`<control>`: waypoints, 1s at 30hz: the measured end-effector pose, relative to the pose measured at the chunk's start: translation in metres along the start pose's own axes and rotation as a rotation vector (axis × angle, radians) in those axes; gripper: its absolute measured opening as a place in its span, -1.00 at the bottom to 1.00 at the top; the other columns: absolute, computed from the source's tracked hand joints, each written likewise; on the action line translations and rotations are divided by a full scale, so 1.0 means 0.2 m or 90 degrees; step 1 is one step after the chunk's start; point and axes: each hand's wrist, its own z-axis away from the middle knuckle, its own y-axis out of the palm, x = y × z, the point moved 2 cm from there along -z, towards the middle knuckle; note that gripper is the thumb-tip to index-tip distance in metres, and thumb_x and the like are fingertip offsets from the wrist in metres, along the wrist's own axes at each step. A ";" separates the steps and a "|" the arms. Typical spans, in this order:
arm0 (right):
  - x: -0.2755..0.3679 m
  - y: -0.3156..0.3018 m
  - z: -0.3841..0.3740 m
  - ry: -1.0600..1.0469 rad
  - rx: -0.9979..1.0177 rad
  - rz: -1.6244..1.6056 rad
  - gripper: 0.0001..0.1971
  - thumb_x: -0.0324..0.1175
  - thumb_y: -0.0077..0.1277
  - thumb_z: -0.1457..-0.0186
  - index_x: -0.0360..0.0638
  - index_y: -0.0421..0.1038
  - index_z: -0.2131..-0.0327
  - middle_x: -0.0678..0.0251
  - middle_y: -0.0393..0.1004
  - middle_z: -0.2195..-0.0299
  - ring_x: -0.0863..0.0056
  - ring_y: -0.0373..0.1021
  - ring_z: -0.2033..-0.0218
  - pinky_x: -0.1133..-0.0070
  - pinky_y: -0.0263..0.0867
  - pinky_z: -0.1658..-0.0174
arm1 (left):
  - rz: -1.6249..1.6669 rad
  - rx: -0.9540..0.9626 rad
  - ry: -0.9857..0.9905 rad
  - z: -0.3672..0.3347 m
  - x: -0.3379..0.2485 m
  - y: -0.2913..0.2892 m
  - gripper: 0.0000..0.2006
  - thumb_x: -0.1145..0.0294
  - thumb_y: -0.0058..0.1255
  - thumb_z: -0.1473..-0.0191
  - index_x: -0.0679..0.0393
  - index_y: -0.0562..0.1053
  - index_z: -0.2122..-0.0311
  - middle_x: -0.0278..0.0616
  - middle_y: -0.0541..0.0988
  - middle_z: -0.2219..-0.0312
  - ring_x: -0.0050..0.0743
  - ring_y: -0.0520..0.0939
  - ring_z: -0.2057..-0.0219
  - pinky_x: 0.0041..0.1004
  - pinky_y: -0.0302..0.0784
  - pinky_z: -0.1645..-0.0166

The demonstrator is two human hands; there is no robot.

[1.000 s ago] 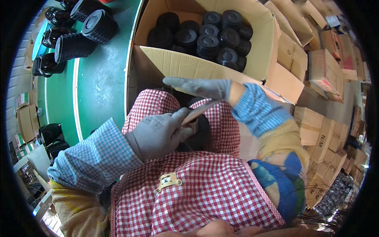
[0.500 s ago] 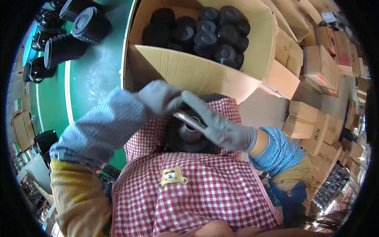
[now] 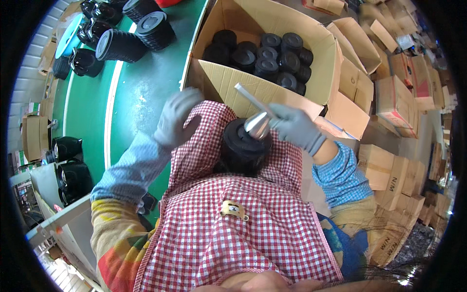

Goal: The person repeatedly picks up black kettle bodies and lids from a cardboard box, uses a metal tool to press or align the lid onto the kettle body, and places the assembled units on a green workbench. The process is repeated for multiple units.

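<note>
A black round lidded pot or stack of lids (image 3: 239,151) rests on my lap between my thighs, its ridged circular top facing up. My gloved right hand (image 3: 297,127) is closed on a shiny metal tool (image 3: 258,125), which has a straight pale bar pointing up and left and a rounded, flared metal end. That end hangs over the right side of the black top; I cannot tell whether they touch. My gloved left hand (image 3: 179,117) is raised over my left thigh near the green table edge, empty, with thumb and fingers apart.
Ahead stands an open cardboard box (image 3: 262,92) holding several black ridged round pieces. On the left is a green table (image 3: 131,97) bearing stacks of black lids (image 3: 154,30) and glossy black pots (image 3: 86,62). Cardboard cartons (image 3: 396,104) are piled along the right.
My hands, together over the metal tool before, have parted. The left moved away left and opened; the right moved right with the tool. The view has shifted, showing more of the black top.
</note>
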 end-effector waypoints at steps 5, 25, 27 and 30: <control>-0.25 -0.10 0.16 0.029 -0.313 -0.444 -0.62 -0.34 -0.12 -0.31 -0.23 0.37 -0.15 0.27 0.60 0.28 0.56 0.51 0.59 0.71 0.37 0.59 | -0.100 0.267 0.278 0.37 -0.36 0.12 -0.62 0.29 -0.01 -0.13 -0.23 0.50 -0.08 -0.29 0.27 -0.32 -0.14 0.20 -0.38 0.00 0.04 -0.44; 0.16 0.35 -0.59 -0.233 -0.121 -0.176 -0.50 -0.58 -0.03 -0.15 -0.17 0.33 -0.20 0.36 0.51 0.24 0.65 0.46 0.38 0.66 0.40 0.37 | 0.777 -0.603 -0.535 0.62 0.42 -0.54 -0.55 0.51 0.19 -0.12 0.21 0.41 -0.13 -0.19 0.52 0.03 -0.42 0.58 0.14 -0.38 0.59 0.01; 0.29 0.56 -0.85 -0.357 -0.045 -0.090 -0.45 -0.52 0.02 -0.11 -0.14 0.31 -0.22 0.24 0.52 0.16 0.48 0.48 0.26 0.55 0.40 0.19 | 0.714 -0.668 -0.597 0.74 0.64 -0.69 -0.72 0.43 0.16 -0.20 0.19 0.45 0.00 -0.29 0.55 0.18 -0.43 0.60 0.18 -0.39 0.62 0.01; 0.43 0.89 -1.11 -0.366 -0.088 0.198 -0.37 -0.31 0.12 -0.09 -0.04 0.27 -0.26 -0.01 0.47 0.02 0.09 0.51 0.08 0.32 0.42 0.00 | 0.677 -0.804 -0.636 0.83 0.90 -0.79 -0.78 0.42 0.12 -0.24 0.16 0.45 0.04 -0.26 0.56 0.17 -0.43 0.60 0.17 -0.41 0.63 0.07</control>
